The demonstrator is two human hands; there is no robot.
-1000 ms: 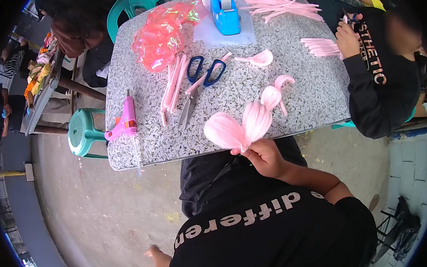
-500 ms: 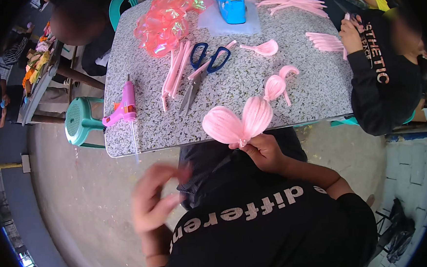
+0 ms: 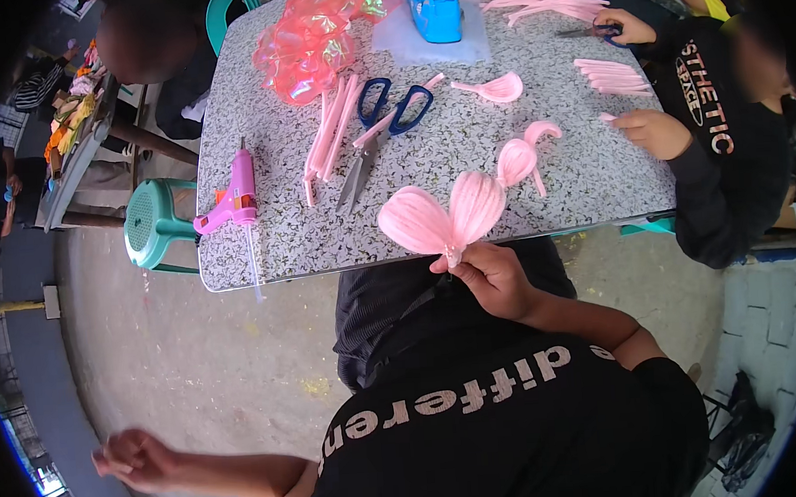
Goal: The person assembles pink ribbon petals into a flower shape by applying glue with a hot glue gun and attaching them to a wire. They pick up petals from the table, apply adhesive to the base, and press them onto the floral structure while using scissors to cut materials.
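Head view shows my left hand (image 3: 137, 458) swung out to the side, well apart from the near edge of the grey speckled table (image 3: 270, 247); its fingers are curled, and I cannot tell whether they pinch anything. My right hand (image 3: 494, 281) still grips the gathered base of the pale-pink, two-lobed fuzzy petal piece (image 3: 415, 222) at the table's near edge. I judge that my work rests on one hand for now. At the right edge, a co-worker's hand (image 3: 630, 26) has moved out over the table with dark-handled scissors (image 3: 610, 30).

Counting: one held piece with two lobes; two smaller pale-pink fuzzy loops (image 3: 501, 87) toward the right half; one pair of blue-handled steel scissors (image 3: 362, 173) near the middle; one pink plastic glue gun (image 3: 241, 181) by the left edge; one bright-blue plastic tape dispenser (image 3: 436, 14) by the far edge. The thin pale-pink fuzzy strips (image 3: 331, 129) overlap too much to count.
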